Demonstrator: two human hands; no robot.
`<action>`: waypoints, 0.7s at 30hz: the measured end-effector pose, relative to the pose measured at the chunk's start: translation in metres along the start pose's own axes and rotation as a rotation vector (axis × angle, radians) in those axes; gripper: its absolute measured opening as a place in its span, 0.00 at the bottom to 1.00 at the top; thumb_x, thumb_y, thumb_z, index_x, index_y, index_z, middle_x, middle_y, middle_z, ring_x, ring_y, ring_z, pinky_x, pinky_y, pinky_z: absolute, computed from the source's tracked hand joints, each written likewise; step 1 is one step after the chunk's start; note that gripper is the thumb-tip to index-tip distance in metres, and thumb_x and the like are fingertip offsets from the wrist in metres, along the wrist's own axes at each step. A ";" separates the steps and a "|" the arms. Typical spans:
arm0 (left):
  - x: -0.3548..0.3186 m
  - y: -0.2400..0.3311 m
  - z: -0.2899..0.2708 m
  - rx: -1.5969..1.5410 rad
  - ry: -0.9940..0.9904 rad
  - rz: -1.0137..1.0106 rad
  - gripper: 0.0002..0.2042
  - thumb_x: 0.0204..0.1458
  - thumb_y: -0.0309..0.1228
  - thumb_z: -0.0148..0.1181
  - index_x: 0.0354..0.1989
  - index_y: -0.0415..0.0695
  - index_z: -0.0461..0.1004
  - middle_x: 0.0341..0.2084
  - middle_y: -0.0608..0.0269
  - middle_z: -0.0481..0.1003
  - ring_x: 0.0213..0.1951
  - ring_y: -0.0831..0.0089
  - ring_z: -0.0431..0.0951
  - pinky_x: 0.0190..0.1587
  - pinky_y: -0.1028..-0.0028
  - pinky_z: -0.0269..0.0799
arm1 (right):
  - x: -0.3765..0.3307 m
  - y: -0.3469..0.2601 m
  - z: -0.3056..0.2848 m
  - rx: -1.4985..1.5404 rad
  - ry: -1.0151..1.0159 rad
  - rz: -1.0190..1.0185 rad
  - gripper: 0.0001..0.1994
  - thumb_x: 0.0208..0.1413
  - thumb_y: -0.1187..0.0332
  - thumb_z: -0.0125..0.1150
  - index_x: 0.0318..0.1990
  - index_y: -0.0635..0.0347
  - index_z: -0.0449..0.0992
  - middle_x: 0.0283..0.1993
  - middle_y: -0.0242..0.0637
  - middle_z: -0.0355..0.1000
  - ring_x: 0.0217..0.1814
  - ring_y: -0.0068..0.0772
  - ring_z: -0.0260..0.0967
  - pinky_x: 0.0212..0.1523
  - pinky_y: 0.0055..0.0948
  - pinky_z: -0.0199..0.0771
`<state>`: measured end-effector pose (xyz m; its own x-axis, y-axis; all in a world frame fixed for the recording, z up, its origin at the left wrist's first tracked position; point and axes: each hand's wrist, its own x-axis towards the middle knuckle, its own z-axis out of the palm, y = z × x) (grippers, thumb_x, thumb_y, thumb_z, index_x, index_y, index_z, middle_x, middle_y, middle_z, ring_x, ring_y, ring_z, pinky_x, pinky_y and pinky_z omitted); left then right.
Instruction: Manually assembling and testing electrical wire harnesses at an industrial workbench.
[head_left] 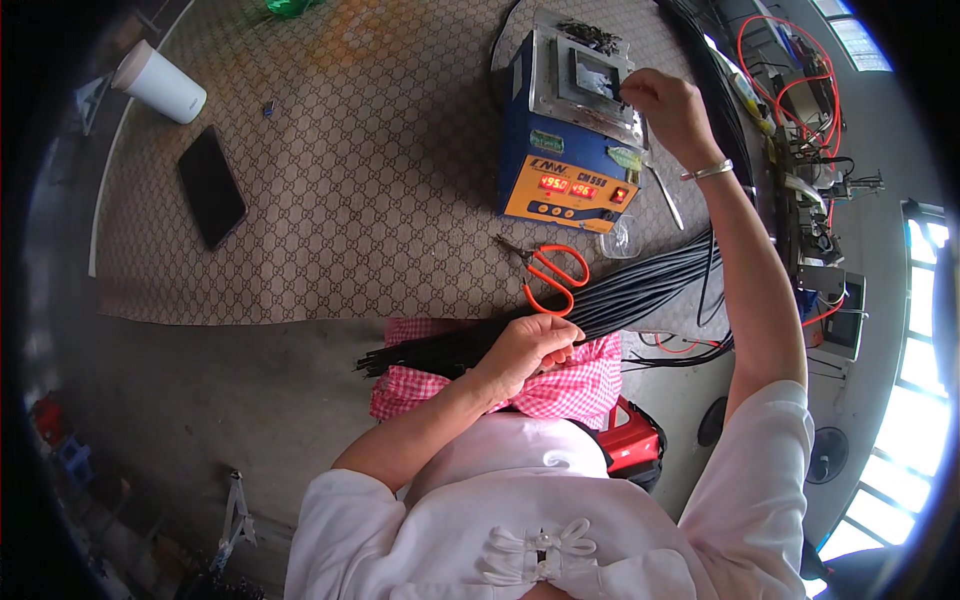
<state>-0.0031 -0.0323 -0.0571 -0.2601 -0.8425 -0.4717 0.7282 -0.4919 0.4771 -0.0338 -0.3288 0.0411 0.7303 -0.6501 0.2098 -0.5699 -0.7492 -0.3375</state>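
White blouse [600,510], front knotted with loops of cloth; worn by the person seated at the worktop [350,220].
Checked cloth [590,375], pink and white; across the lap.
Cables [650,290], black, one thick bundle; running from the lap, under the left hand, up onto the worktop's right side.
Left hand [530,352], over the bundle; fingers curled, thumb forward. From where I stand I cannot tell whether its grip is pressed together or pinching a strand.
Right hand [672,112], raised to the right edge of the metal pot [553,88]; fingers bent, tips gathered close to the rim. What its grip pinches, if anything, I cannot tell.
Bracelet [707,171], silver; right wrist.
Box [565,190], blue with orange front, red lit display; bearing the pot, whose square well holds something silvery.
Scraps [590,37], dark; behind the well.
Scissors [553,278], orange handles; between box and cables.
Dish [622,238], small, clear; before the box.
Metal tool [665,198], slender; right of the box.
Phone [212,190], black; worktop's left.
Cup [160,83], white; beyond the phone.
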 end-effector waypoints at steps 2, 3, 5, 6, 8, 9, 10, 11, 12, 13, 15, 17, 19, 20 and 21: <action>0.001 -0.003 0.000 -0.024 0.019 0.008 0.08 0.50 0.30 0.53 0.32 0.39 0.73 0.19 0.69 0.68 0.22 0.86 0.64 0.24 0.88 0.60 | -0.002 -0.001 0.000 0.010 0.002 0.004 0.08 0.45 0.66 0.56 0.31 0.58 0.76 0.26 0.40 0.73 0.28 0.36 0.72 0.32 0.28 0.69; 0.001 -0.003 0.000 -0.024 0.016 0.012 0.08 0.50 0.30 0.53 0.32 0.39 0.73 0.19 0.69 0.68 0.22 0.86 0.64 0.24 0.87 0.60 | -0.002 -0.001 -0.001 0.016 0.008 -0.005 0.08 0.45 0.66 0.57 0.31 0.58 0.76 0.27 0.40 0.73 0.29 0.36 0.72 0.32 0.28 0.69; 0.001 -0.003 0.000 -0.025 0.012 0.017 0.08 0.50 0.31 0.53 0.32 0.39 0.73 0.19 0.69 0.68 0.22 0.86 0.64 0.24 0.87 0.60 | -0.001 0.001 -0.001 0.031 0.017 -0.023 0.08 0.45 0.66 0.57 0.31 0.58 0.76 0.27 0.40 0.73 0.29 0.36 0.72 0.32 0.28 0.69; 0.000 -0.002 0.000 -0.008 0.006 0.009 0.08 0.51 0.31 0.52 0.33 0.38 0.73 0.20 0.69 0.68 0.23 0.86 0.64 0.26 0.87 0.61 | -0.001 0.001 -0.002 0.013 0.017 -0.031 0.08 0.45 0.66 0.57 0.31 0.58 0.76 0.27 0.40 0.73 0.29 0.37 0.72 0.32 0.29 0.69; -0.001 0.002 0.001 0.026 -0.006 -0.005 0.09 0.53 0.31 0.49 0.35 0.37 0.71 0.21 0.70 0.68 0.25 0.86 0.65 0.30 0.86 0.62 | 0.002 -0.001 -0.005 -0.023 0.016 -0.050 0.08 0.45 0.65 0.56 0.31 0.57 0.76 0.27 0.40 0.73 0.30 0.38 0.72 0.33 0.30 0.69; -0.001 0.001 0.001 0.027 -0.007 -0.004 0.09 0.53 0.31 0.49 0.35 0.37 0.71 0.21 0.70 0.68 0.25 0.86 0.65 0.30 0.86 0.62 | 0.003 -0.001 -0.007 -0.070 0.004 -0.063 0.08 0.46 0.65 0.55 0.31 0.58 0.76 0.28 0.40 0.73 0.30 0.37 0.71 0.33 0.29 0.69; -0.001 0.001 0.001 0.028 -0.006 -0.002 0.09 0.53 0.31 0.49 0.34 0.37 0.72 0.21 0.70 0.68 0.25 0.86 0.65 0.30 0.86 0.62 | 0.004 -0.002 -0.008 -0.116 -0.008 -0.077 0.09 0.47 0.66 0.54 0.32 0.59 0.75 0.28 0.40 0.72 0.30 0.36 0.71 0.33 0.27 0.69; -0.001 0.001 0.000 0.028 -0.006 0.000 0.09 0.53 0.31 0.49 0.34 0.37 0.72 0.21 0.70 0.68 0.25 0.86 0.65 0.30 0.86 0.62 | 0.006 -0.003 -0.009 -0.163 -0.020 -0.092 0.09 0.48 0.66 0.53 0.33 0.60 0.75 0.28 0.40 0.72 0.29 0.34 0.71 0.32 0.26 0.68; 0.000 0.000 0.000 0.025 -0.006 0.000 0.09 0.53 0.31 0.49 0.34 0.37 0.72 0.21 0.70 0.68 0.25 0.85 0.65 0.30 0.85 0.62 | 0.007 -0.005 -0.010 -0.202 -0.023 -0.111 0.09 0.48 0.65 0.53 0.32 0.58 0.75 0.28 0.39 0.72 0.31 0.37 0.71 0.33 0.29 0.69; 0.000 0.000 0.000 0.021 -0.007 0.000 0.09 0.53 0.31 0.49 0.34 0.37 0.72 0.21 0.70 0.68 0.25 0.85 0.65 0.30 0.85 0.62 | 0.009 -0.006 -0.011 -0.242 -0.026 -0.131 0.09 0.49 0.64 0.52 0.31 0.56 0.75 0.28 0.39 0.73 0.32 0.39 0.71 0.34 0.32 0.69; 0.000 0.000 0.000 0.017 -0.008 0.001 0.09 0.53 0.31 0.49 0.34 0.37 0.72 0.22 0.70 0.68 0.26 0.85 0.65 0.31 0.85 0.62 | 0.011 -0.011 -0.012 -0.308 -0.046 -0.139 0.09 0.49 0.63 0.51 0.31 0.54 0.76 0.29 0.39 0.73 0.34 0.42 0.71 0.36 0.35 0.69; -0.001 0.001 0.000 0.016 -0.011 0.003 0.09 0.53 0.31 0.49 0.34 0.37 0.72 0.22 0.70 0.68 0.26 0.85 0.65 0.31 0.85 0.62 | 0.013 -0.016 -0.012 -0.361 -0.078 -0.115 0.08 0.49 0.64 0.51 0.32 0.54 0.75 0.30 0.39 0.73 0.34 0.41 0.71 0.36 0.35 0.69; 0.000 0.000 0.000 0.011 -0.012 0.005 0.10 0.53 0.31 0.49 0.34 0.37 0.72 0.22 0.70 0.68 0.26 0.85 0.65 0.31 0.85 0.62 | 0.016 -0.013 -0.010 -0.394 -0.096 -0.139 0.08 0.49 0.64 0.51 0.32 0.53 0.76 0.30 0.40 0.73 0.34 0.41 0.71 0.35 0.36 0.69; 0.000 0.000 0.000 0.009 -0.013 0.006 0.10 0.53 0.31 0.49 0.34 0.37 0.72 0.22 0.70 0.68 0.26 0.85 0.65 0.31 0.85 0.62 | 0.018 -0.011 -0.009 -0.411 -0.105 -0.150 0.07 0.49 0.65 0.52 0.32 0.53 0.76 0.30 0.40 0.73 0.34 0.41 0.71 0.35 0.36 0.69; 0.000 0.000 0.000 0.011 -0.011 0.003 0.09 0.53 0.31 0.49 0.35 0.37 0.72 0.22 0.70 0.68 0.26 0.86 0.66 0.31 0.85 0.62 | 0.019 -0.010 -0.009 -0.422 -0.107 -0.158 0.07 0.49 0.65 0.52 0.32 0.53 0.76 0.30 0.40 0.73 0.34 0.42 0.71 0.35 0.36 0.69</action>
<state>-0.0029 -0.0322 -0.0567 -0.2647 -0.8464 -0.4622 0.7224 -0.4915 0.4864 -0.0173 -0.3345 0.0564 0.8425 -0.5239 0.1251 -0.5360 -0.8384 0.0986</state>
